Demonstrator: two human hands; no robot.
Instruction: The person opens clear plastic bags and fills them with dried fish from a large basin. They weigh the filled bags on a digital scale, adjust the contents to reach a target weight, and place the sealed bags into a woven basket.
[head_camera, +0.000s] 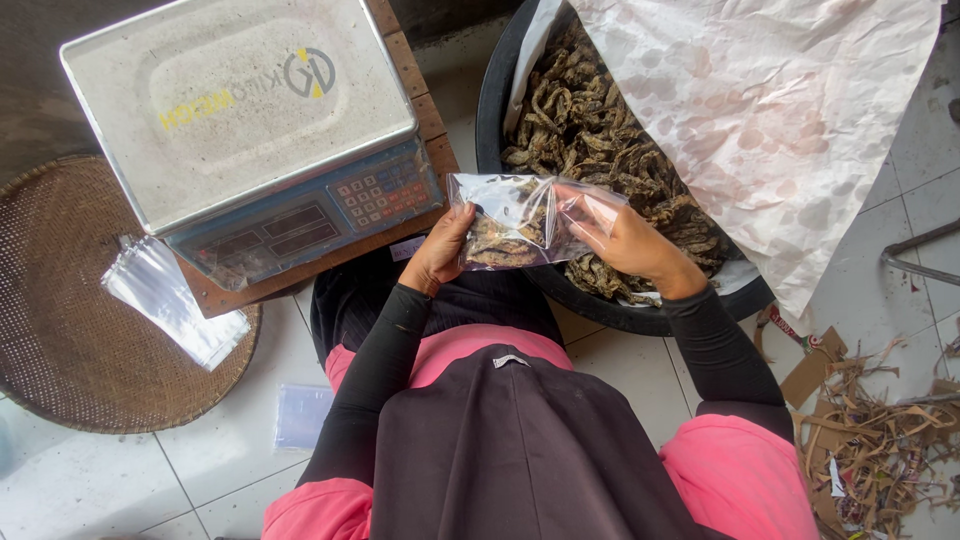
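I see a big black basin (495, 95) at far right, full of dried brown fish strips (590, 130) and half covered by crumpled white paper (770, 110). Far left sits a digital scale (240, 110) on a wooden board, beside a round woven tray (60, 330) carrying a stack of clear bags (175, 300). At centre my left hand (440, 255) and right hand (630, 240) both grip a clear plastic bag (520, 220), partly filled with strips, just near the basin's edge.

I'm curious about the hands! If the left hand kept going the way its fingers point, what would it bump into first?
Probably the digital scale: the left hand, holding the clear bag of dried fish, points up towards its keypad edge, though depth is unclear.
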